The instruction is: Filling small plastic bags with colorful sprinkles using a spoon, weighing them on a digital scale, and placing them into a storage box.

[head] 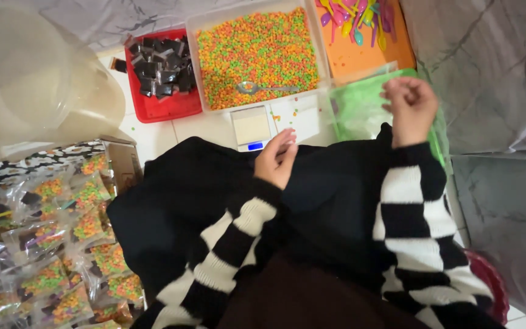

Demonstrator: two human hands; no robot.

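Green translucent plastic bags [360, 109], a loose stack of them on the white tiled floor [153, 137], lie right under my right hand [410, 108]. That hand hovers over their far edge with the fingers [397, 91] curled loosely inward, and whether they pinch a bag or only brush the top one I cannot tell. My left hand [278, 158] rests on the black cloth [330, 189] across my lap, fingers together and bent slightly, holding nothing, its tips near the small white digital pocket scale [251, 127] with the blue lit display (it sits just beyond the cloth's edge). Both wrists come out of black-and-white striped knit sleeves [406, 219].

Beyond the scale stands a clear rectangular plastic tub [315, 36] filled with tiny orange, green and yellow candy pellets [257, 49], and a metal spoon [263, 88] lies on top of them near the front wall. To its left a red plastic tray [159, 109] holds small dark square packets [162, 67]. To its right, just behind the green bags, an orange tray [360, 58] carries a heap of little pink, purple and yellow plastic spoons [354, 18].

On my far left, a box with a black-and-white flowered rim [38, 159] is packed with clear cellophane pouches [68, 256], each showing coloured pellets inside. Above it a large crumpled clear plastic bag [31, 79] fills the corner.
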